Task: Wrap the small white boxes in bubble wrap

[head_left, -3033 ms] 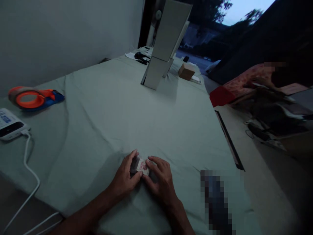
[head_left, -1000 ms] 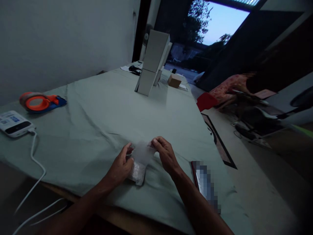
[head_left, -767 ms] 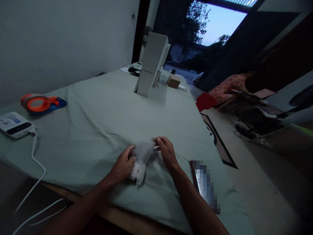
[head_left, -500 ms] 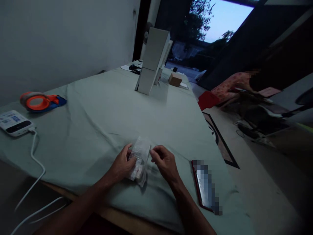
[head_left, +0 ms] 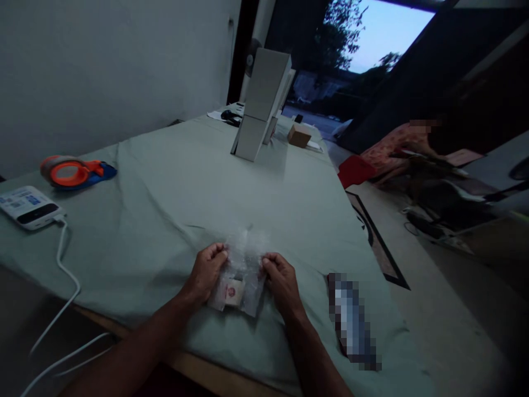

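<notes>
A clear sheet of bubble wrap (head_left: 251, 264) lies spread over the near part of the table, between my hands. On its lower part sits a small pale box (head_left: 233, 292) with a red round mark on top. My left hand (head_left: 206, 270) is closed, pinching the wrap's left edge between thumb and fingers. At the opposite edge my right hand (head_left: 281, 275) pinches the wrap in the same way. The wrap's far end is blurred.
A phone (head_left: 353, 320), partly pixelated, lies to the right. On the left are an orange and blue tape dispenser (head_left: 72, 172) and a white device (head_left: 35, 208) with a cable. Tall white boxes (head_left: 260, 105) and a brown box (head_left: 299, 135) stand farther back. A person (head_left: 397, 146) is at right.
My right hand has taken hold of the wrap's right edge. The wrap has opened out sideways, and the small box with its red mark now shows.
</notes>
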Demonstrator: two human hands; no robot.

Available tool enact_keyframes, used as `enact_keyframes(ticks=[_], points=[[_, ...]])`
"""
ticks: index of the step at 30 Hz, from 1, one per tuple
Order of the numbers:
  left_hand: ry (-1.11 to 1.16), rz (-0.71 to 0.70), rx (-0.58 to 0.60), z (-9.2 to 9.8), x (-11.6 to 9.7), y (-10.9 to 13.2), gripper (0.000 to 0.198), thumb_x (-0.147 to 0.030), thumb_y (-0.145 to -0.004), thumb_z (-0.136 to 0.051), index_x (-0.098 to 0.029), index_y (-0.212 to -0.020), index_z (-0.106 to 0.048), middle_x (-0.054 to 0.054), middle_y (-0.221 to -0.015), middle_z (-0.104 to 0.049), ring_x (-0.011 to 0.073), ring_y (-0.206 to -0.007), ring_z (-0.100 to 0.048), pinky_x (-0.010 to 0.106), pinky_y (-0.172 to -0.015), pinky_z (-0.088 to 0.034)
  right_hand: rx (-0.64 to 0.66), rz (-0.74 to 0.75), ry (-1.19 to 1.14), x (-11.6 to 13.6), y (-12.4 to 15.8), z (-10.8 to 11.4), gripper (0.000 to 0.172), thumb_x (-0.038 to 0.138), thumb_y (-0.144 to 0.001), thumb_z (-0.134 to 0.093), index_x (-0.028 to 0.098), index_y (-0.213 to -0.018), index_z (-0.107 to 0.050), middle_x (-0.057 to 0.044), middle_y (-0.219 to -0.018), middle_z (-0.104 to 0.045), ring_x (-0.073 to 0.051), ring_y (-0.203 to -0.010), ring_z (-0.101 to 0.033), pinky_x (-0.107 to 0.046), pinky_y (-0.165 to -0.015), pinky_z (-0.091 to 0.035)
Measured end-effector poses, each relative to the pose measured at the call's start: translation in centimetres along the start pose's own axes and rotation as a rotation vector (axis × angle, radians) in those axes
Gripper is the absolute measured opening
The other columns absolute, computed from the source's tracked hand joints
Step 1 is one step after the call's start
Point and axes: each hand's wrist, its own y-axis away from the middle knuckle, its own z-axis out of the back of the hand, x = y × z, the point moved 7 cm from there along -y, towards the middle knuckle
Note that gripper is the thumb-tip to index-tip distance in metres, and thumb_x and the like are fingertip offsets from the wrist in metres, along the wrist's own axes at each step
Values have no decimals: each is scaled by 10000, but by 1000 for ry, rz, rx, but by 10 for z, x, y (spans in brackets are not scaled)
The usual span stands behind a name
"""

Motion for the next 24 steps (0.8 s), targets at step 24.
enact_keyframes(ticks=[24], points=[[-757, -173, -128, 28, -38, -14, 688, -103, -639, -539, -148, -1324, -487, 25, -782, -583, 232, -819, -572, 339, -823, -417, -17, -100, -172, -13, 5, 5, 289, 466, -713, -710, 182, -769, -721, 4, -645, -606, -144, -584, -483, -243, -529, -364]])
